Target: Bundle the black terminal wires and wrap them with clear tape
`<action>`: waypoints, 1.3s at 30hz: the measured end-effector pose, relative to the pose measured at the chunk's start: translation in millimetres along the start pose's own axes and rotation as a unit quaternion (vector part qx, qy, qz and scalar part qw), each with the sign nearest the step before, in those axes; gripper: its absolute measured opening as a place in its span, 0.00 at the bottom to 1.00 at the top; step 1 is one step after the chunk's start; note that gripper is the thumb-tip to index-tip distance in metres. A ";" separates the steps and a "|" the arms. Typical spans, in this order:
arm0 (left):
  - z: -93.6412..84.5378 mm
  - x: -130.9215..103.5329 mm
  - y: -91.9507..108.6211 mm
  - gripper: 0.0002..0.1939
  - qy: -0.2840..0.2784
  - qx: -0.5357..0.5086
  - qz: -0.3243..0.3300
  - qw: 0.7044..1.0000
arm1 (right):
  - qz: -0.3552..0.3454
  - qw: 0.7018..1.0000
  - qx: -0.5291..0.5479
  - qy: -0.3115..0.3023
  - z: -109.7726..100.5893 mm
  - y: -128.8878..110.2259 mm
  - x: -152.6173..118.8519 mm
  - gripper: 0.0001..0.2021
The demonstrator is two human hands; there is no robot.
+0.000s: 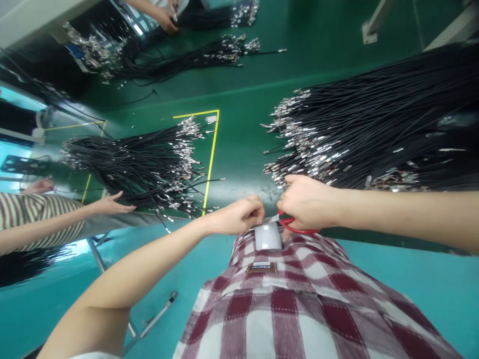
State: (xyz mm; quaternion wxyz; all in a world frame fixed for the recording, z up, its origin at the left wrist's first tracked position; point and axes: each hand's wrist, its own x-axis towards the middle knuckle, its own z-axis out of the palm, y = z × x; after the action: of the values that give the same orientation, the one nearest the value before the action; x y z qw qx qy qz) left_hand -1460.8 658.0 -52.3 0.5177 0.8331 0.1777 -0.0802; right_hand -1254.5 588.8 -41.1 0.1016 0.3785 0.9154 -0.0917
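My right hand (305,202) is closed round the red handles of a pair of scissors (305,230), whose blades point left. Close to the blade tips, my left hand (247,214) is pinched; what its fingers hold is too small to make out. Just below the blades, a shiny whitish rectangular piece (268,236) lies against the checked apron (284,309). Beyond my right hand, a large bundle of black cables (374,109) with metal-tipped ends lies on the green table (239,149).
Another pile of black cables (138,159) lies to the left inside yellow tape (211,164). A co-worker's hand (112,203) touches its near edge. Across the table, another person's hand (164,19) is at further cables (187,57). A metal table leg (374,22) stands at the far right.
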 end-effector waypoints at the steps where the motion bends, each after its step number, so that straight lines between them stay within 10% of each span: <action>1: 0.0 0.3 -0.5 0.05 0.000 -0.002 0.000 1.000 | -0.005 1.000 0.000 -0.002 -0.1 0.7 0.8 0.23; 23: 1.3 3.9 -5.1 0.05 -0.016 -0.084 0.004 0.996 | -0.040 0.999 -0.007 0.025 0.0 5.5 -6.9 0.13; 31: 1.7 -8.7 -19.1 0.08 0.008 -0.129 -0.012 0.991 | 0.036 0.976 0.193 0.097 14.5 22.3 -42.7 0.27; 33: 4.4 -10.7 -27.8 0.10 0.019 -0.152 -0.025 0.988 | 0.074 0.911 0.396 0.085 16.1 27.6 -52.8 0.33; 39: 13.0 -2.9 -34.6 0.17 0.050 -0.244 -0.047 0.967 | 0.085 0.540 0.832 0.095 28.7 31.1 -49.3 0.45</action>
State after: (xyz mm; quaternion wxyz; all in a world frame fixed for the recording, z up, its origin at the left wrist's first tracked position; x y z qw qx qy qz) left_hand -1475.9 659.8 -86.0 0.6914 0.6751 0.2566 -0.0174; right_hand -1194.8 570.2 -59.0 -0.3388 0.3751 0.3956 -0.7668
